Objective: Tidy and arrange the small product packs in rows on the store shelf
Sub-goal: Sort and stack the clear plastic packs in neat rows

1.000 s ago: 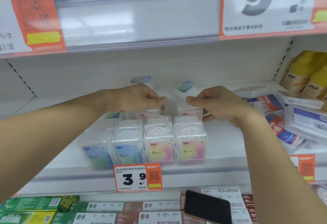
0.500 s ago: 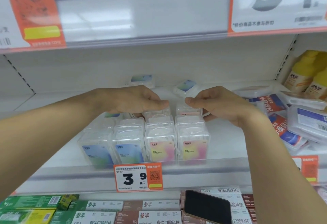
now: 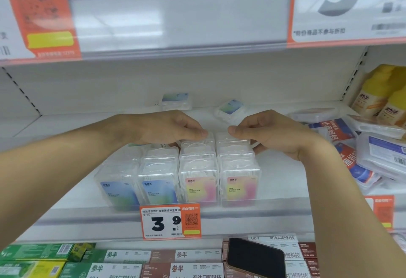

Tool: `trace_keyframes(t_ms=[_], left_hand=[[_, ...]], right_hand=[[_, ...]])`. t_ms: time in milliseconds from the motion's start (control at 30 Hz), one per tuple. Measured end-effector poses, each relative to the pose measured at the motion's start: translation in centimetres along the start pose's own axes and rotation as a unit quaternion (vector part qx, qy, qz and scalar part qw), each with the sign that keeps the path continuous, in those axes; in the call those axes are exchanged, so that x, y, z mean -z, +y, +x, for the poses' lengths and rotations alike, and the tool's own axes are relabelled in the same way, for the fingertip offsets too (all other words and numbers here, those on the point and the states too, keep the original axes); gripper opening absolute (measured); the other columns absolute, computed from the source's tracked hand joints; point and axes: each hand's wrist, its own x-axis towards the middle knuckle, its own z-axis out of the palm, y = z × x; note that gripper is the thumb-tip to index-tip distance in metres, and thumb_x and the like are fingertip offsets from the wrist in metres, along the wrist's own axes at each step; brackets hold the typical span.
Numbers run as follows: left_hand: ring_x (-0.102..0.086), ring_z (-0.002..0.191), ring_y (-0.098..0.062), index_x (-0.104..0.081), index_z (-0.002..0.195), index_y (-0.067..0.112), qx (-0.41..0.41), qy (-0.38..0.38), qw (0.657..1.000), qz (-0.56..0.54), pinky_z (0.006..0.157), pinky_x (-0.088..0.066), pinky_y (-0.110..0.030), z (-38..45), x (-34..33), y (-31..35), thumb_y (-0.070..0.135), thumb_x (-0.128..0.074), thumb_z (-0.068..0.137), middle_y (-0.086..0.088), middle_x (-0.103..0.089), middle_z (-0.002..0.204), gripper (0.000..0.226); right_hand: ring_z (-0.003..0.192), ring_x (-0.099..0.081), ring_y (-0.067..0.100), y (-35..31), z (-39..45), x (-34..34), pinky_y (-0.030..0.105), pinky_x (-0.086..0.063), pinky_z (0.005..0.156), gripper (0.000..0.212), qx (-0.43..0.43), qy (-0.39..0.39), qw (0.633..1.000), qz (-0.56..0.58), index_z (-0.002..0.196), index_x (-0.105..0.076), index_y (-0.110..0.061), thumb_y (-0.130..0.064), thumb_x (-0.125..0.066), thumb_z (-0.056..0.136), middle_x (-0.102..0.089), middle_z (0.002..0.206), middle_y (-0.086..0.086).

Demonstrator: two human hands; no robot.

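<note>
Small clear packs stand in rows at the shelf front: two rows with blue labels and two with yellow-pink labels. My left hand pinches the top of the rear pack in the third row. My right hand curls around the rear pack of the fourth row, thumb on top and fingers behind. Two loose packs lie flat further back, one at the back wall and one tilted just beyond my right hand.
A 3.9 price tag hangs on the shelf lip. Flat clear packs with red and blue labels are piled at the right, with yellow bottles behind them. A dark phone lies on boxes on the lower shelf.
Both hands have drawn slightly closer together over the rear packs of the yellow-pink rows, and the thumbs now nearly meet. The front packs have not moved.
</note>
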Motion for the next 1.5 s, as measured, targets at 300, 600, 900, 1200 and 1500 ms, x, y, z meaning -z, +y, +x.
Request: trace_keyframes(t_ms=[300, 600, 900, 1200, 1500], left_hand=[[-0.061, 0.079, -0.006, -0.075, 0.099, 0.023, -0.002, -0.01, 1.0, -0.002, 0.074, -0.048, -0.021, 0.2, 0.1, -0.3, 0.06, -0.058, 0.072, 0.007, -0.071, 0.087, 0.049], [-0.062, 0.081, -0.008, -0.076, 0.095, 0.024, -0.007, -0.018, 1.0, 0.003, 0.078, -0.05, -0.023, 0.4, 0.2, -0.6, 0.061, -0.058, 0.071, 0.008, -0.071, 0.085, 0.048], [-0.066, 0.083, -0.014, -0.072, 0.095, 0.022, -0.047, 0.261, 0.952, 0.155, 0.069, -0.049, -0.021, -1.1, 5.0, -2.3, 0.047, -0.065, 0.085, 0.006, -0.071, 0.089, 0.027], [-0.05, 0.119, -0.021, -0.049, 0.13, 0.045, 0.076, 0.163, 0.945, 0.274, 0.103, -0.043, -0.04, -1.6, 7.1, -11.2, 0.084, -0.062, 0.055, 0.005, -0.048, 0.137, 0.085], [-0.03, 0.121, -0.031, -0.046, 0.137, 0.026, 0.044, 0.365, 0.917, 0.156, 0.098, -0.031, -0.033, -0.9, 5.9, -14.0, 0.044, -0.081, 0.07, -0.013, -0.038, 0.123, 0.077]], right_hand=[[0.062, -0.066, 0.0, -0.2, -0.3, 0.1, 0.015, -0.052, 0.056, 0.022, 0.005, -0.026, 1.0, -0.001, 0.081, -0.075, -0.016, -0.034, -0.07, 0.09, -0.074, 0.072, -0.007], [0.072, -0.07, 0.007, 0.3, 0.2, 0.4, 0.017, -0.053, 0.06, 0.023, 0.008, -0.055, 0.998, 0.0, 0.08, -0.077, -0.017, -0.037, -0.069, 0.089, -0.077, 0.08, -0.003], [0.081, -0.072, 0.019, -1.1, 1.1, 1.0, 0.037, -0.056, 0.074, 0.007, 0.185, 0.237, 0.94, 0.163, 0.085, -0.07, -0.017, -0.016, -0.068, 0.091, -0.073, 0.077, 0.001], [0.09, -0.073, 0.021, -8.1, 5.3, -2.9, 0.044, -0.058, 0.085, 0.024, 0.071, 0.054, 0.976, -0.197, 0.098, -0.073, -0.017, -0.032, -0.08, 0.08, -0.075, 0.099, 0.01], [0.123, -0.053, 0.023, -8.5, 14.4, -10.8, 0.04, -0.057, 0.093, 0.074, -0.09, -0.214, 0.87, -0.436, 0.138, -0.052, -0.035, -0.019, -0.086, 0.075, -0.046, 0.143, -0.001]])
